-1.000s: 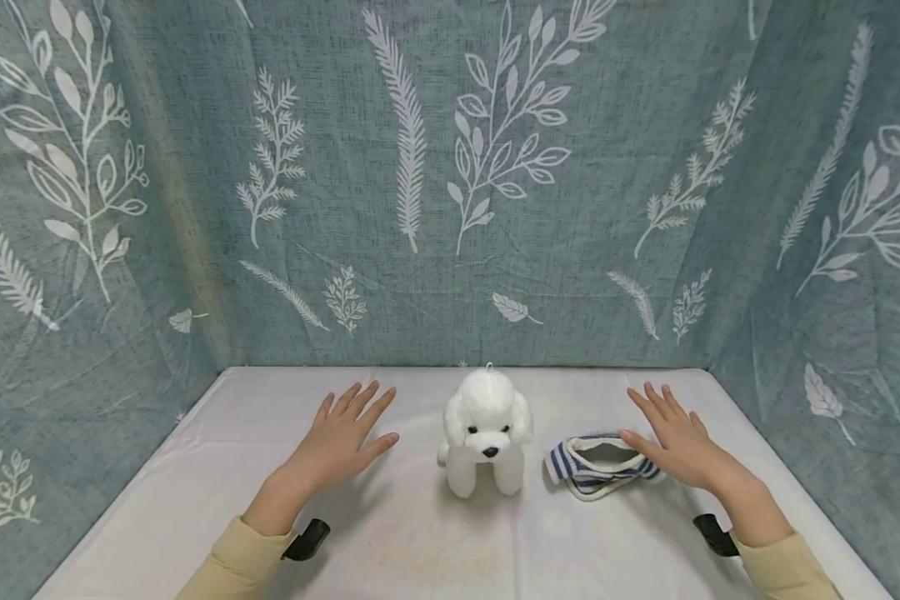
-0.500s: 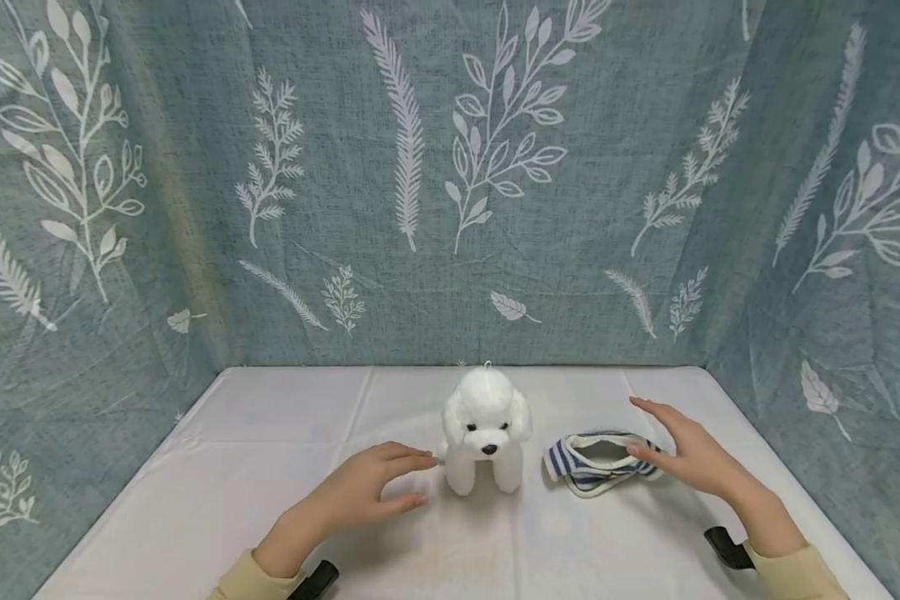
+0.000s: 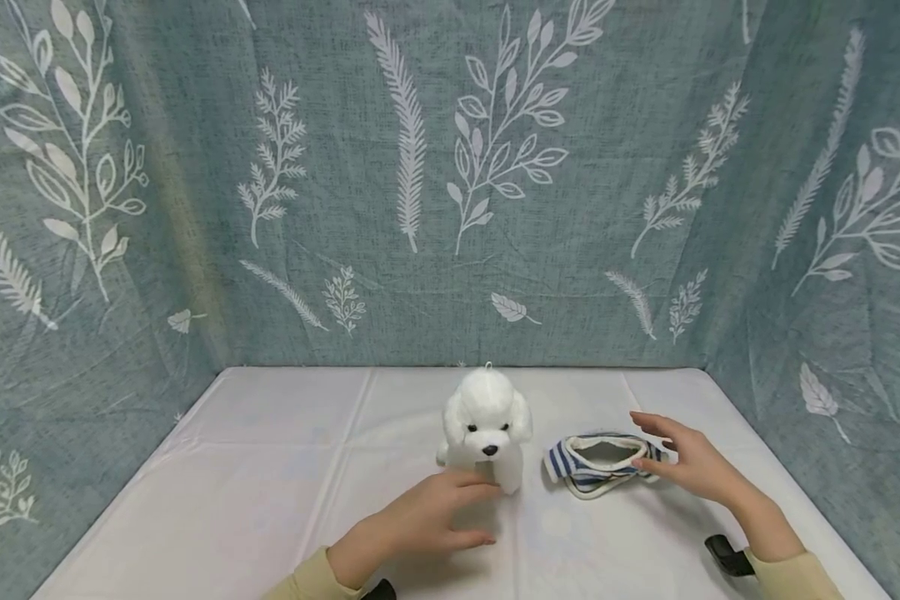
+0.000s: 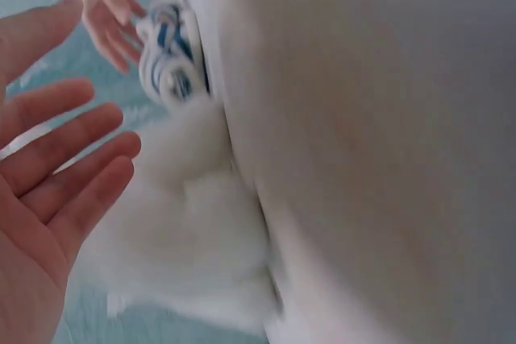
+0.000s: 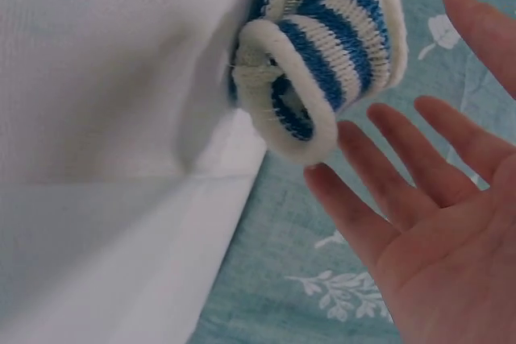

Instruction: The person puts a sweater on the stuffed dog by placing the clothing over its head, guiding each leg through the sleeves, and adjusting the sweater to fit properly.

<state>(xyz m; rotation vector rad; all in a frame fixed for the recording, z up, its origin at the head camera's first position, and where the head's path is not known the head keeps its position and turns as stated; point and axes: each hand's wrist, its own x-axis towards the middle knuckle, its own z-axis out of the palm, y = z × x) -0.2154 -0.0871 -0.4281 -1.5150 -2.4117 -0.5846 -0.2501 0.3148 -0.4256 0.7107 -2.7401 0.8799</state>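
"Where's the white plush poodle [image 3: 487, 408]?"
"Standing on the surface [image 3: 217, 500], roughly midway between left and right edges; the left hand [image 3: 431, 515], fingers parted, is before its front legs (contact unclear)."
"And the striped knit sweater [image 3: 590, 480]?"
"Between the poodle and the right edge; the right hand [image 3: 690, 467], fingers spread, is right beside its cuff."
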